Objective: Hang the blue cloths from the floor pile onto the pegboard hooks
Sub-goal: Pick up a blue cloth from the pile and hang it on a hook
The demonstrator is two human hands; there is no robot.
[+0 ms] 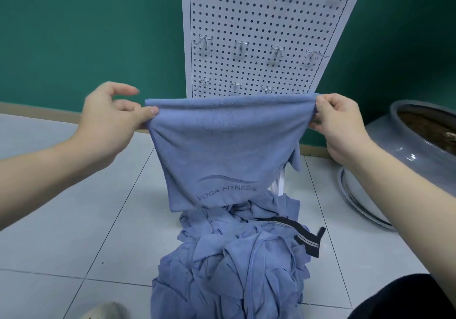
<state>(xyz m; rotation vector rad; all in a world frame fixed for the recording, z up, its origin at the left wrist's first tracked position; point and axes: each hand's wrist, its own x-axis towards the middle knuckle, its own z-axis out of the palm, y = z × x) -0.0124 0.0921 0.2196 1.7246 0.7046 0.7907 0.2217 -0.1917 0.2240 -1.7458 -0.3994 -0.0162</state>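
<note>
Head view | left hand (111, 118) and right hand (338, 123) each pinch a top corner of one blue cloth (222, 151), stretched before the pegboard (259, 22) | hooks (240, 47) all bare, none hung | pile (229, 264) remains on floor | progress: barely begun.

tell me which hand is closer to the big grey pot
Right. The right hand pinches the held blue cloth at its right corner, just left of the grey pot. The left hand pinches the far corner, across the cloth.
</note>
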